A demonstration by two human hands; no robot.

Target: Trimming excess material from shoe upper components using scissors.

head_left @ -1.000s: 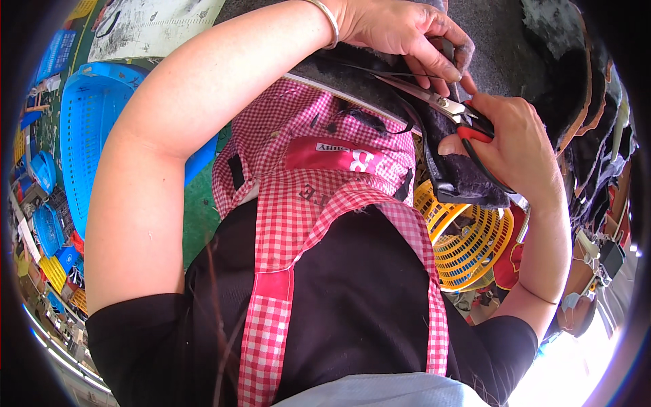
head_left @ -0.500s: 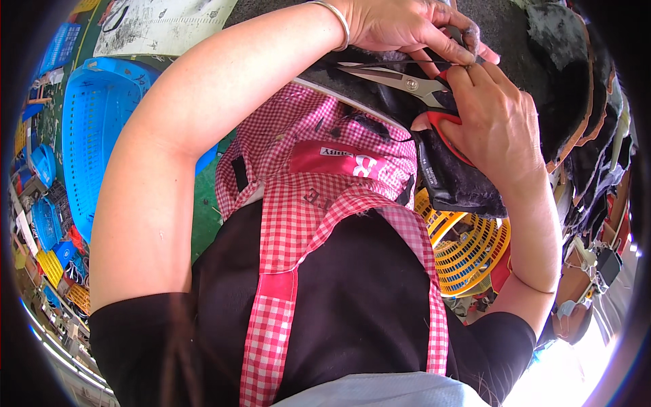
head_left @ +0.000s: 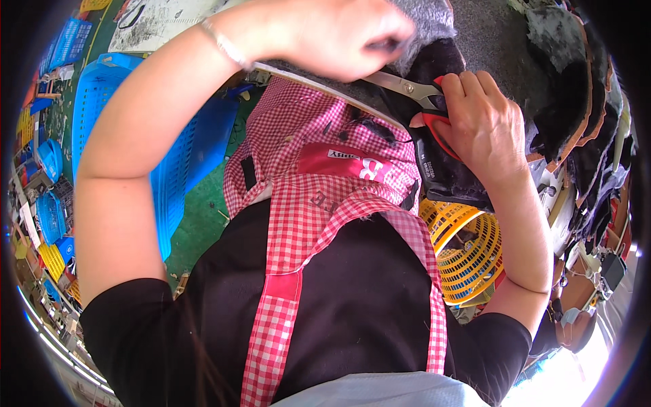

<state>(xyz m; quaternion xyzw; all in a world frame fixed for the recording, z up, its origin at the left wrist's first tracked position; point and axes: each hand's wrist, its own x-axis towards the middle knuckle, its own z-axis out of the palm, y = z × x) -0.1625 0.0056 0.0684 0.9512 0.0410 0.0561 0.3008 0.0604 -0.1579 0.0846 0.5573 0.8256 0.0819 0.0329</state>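
My right hand (head_left: 485, 122) is closed around the red handles of a pair of scissors (head_left: 411, 89), whose metal blades point left. My left hand (head_left: 346, 41) is smeared by motion but looks curled shut, just above the blade tips; what it holds, if anything, cannot be made out. A grey furry piece of material (head_left: 428, 30) touches or lies behind its fingers. Beneath the scissors, dark furry material (head_left: 441, 64) lies on the work surface at the table's edge, and a black piece with pale print (head_left: 444, 173) hangs by my right wrist.
Blue plastic baskets (head_left: 169, 210) stand on the green floor at my left. A yellow basket (head_left: 468, 261) sits below the table at right. Stacked dark hides (head_left: 576, 102) with brown edges hang at far right. A pale marked sheet (head_left: 169, 24) lies at upper left.
My left hand has swung left, away from my right hand, and its fingers have curled. The grey furry piece now shows beside it. The scissors have shifted slightly right and look nearly closed.
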